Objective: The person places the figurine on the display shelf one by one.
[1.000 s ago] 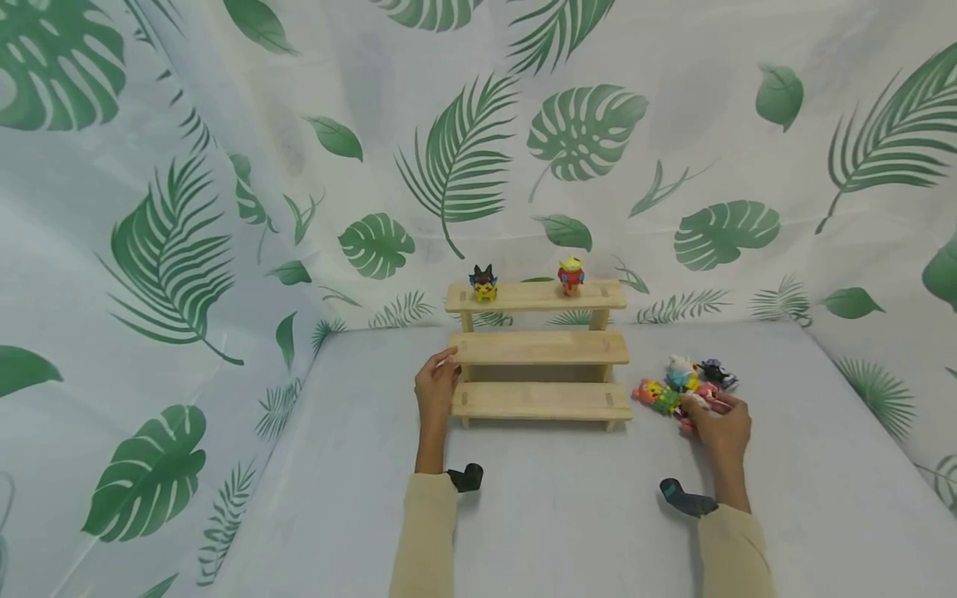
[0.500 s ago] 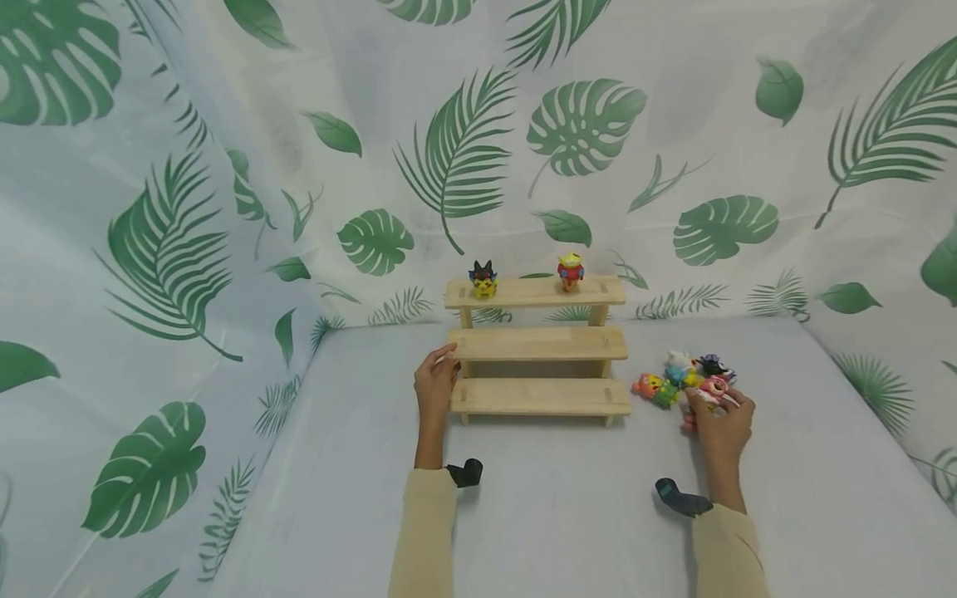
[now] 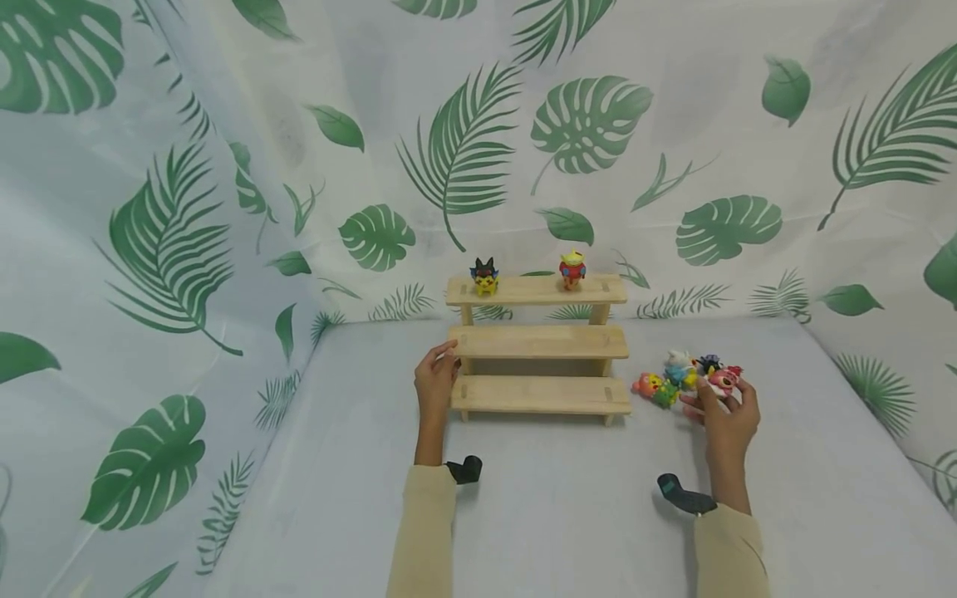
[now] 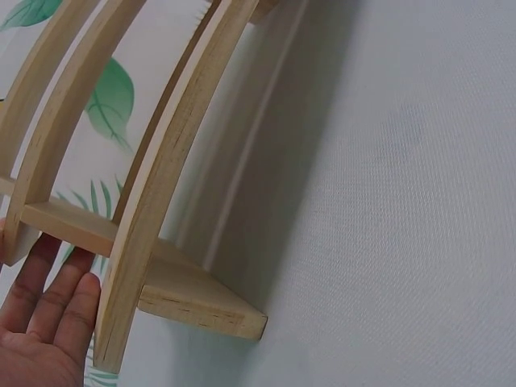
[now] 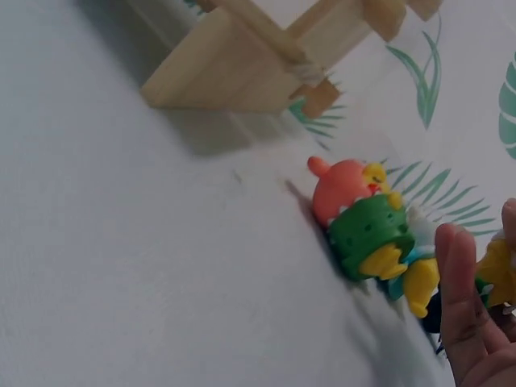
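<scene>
A three-tier wooden display shelf (image 3: 538, 342) stands on the white surface. My left hand (image 3: 435, 384) holds the left end of its middle board; the left wrist view shows bent fingers (image 4: 55, 302) under that board, with the thumb mostly cut off. To the right of the shelf, my right hand (image 3: 728, 423) pinches a pink-and-white toy figurine (image 3: 722, 381). Close beside it lie a coral, yellow and green figurine (image 3: 658, 390), a white, blue and yellow one (image 3: 679, 369) and a dark one (image 3: 708, 364), partly hidden. In the right wrist view the held figurine is mostly out of frame.
On the top board stand a black-and-yellow figurine (image 3: 485, 277) at the left and a red one with a yellow top (image 3: 572, 270) at the right. A leaf-print cloth (image 3: 463, 158) hangs behind and beside the surface. Dark devices (image 3: 684, 495) sit at both wrists.
My right hand has picked up the pink figurine from the pile's front and turned it, head now to the right. The left hand stays at the shelf.
</scene>
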Demonstrator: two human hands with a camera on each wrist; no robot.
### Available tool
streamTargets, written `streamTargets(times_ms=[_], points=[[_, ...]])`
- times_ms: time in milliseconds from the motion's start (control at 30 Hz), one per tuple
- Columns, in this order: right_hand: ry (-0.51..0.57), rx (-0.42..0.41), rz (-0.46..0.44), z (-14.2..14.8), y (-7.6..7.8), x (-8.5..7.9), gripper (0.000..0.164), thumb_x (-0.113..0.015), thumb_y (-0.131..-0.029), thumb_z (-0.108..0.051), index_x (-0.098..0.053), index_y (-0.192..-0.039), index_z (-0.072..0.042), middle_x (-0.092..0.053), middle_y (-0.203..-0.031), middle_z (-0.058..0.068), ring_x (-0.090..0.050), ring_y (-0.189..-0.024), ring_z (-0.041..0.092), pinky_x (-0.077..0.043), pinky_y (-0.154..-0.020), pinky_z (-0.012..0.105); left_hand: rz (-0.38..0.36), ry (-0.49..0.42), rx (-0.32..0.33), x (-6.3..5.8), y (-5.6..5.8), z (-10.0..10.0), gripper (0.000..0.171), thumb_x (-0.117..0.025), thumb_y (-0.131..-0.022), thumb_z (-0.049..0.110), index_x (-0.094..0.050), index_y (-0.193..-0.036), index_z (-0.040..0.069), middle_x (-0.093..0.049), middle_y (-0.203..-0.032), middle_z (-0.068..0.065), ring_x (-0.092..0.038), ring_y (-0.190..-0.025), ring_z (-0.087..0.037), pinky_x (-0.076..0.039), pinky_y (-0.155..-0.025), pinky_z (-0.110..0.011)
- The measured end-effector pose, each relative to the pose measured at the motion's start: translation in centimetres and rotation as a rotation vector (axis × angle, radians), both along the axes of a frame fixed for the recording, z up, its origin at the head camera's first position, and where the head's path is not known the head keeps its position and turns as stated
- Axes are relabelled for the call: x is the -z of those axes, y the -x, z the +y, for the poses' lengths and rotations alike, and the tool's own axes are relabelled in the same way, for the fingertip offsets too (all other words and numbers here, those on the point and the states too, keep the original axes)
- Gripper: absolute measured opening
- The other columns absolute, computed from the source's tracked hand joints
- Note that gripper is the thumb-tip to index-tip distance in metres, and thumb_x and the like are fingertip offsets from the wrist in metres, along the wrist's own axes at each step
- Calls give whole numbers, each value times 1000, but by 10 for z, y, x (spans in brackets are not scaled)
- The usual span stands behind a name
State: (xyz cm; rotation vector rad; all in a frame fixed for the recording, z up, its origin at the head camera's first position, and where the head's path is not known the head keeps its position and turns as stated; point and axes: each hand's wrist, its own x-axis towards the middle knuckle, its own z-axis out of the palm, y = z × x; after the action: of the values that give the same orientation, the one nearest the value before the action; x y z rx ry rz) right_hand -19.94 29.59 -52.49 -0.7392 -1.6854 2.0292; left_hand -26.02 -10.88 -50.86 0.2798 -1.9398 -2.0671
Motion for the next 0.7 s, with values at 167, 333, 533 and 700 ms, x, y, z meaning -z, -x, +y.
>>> streamTargets(times_ms=[167,333,533,700], points=[[50,-23,56,-3,1,-11,54,-71,-89,-15,-44,-136,-14,-62,-97,-5,-71,-62,6,-56,-57,20,-13,3,36,-17,-8,-1,25,-59,-98,13,-69,-116,-2,-69,-101,-32,-67,-90,-41,-54,-67,-28],[41,-35,55,-8,2,-15,54,-70,-90,-14,-43,-137,-14,-60,-100,-4,-70,-63,4,-56,-59,18,-29,16,23,-18,-8,0,25,-59,-98,14,-69,-116,0,-71,-103,-26,-69,-93,-38,-53,-65,-23],[-47,-48,53,-18,6,-21,57,-72,-89,-21,-43,-138,-13,-61,-116,0,-69,-67,0,-55,-59,16,-25,23,-19,0,2,0,20,-61,-98,20,-73,-111,11,-75,-100,-15,-71,-88,-27,-52,-63,-20],[-89,-78,60,-33,10,-35,54,-73,-88,-21,-50,-135,-8,-63,-115,-1,-68,-69,1,-55,-58,17,-27,27,-22,0,1,1,20,-61,-98,20,-73,-110,12,-75,-98,-15,-71,-86,-24,-52,-64,-22]])
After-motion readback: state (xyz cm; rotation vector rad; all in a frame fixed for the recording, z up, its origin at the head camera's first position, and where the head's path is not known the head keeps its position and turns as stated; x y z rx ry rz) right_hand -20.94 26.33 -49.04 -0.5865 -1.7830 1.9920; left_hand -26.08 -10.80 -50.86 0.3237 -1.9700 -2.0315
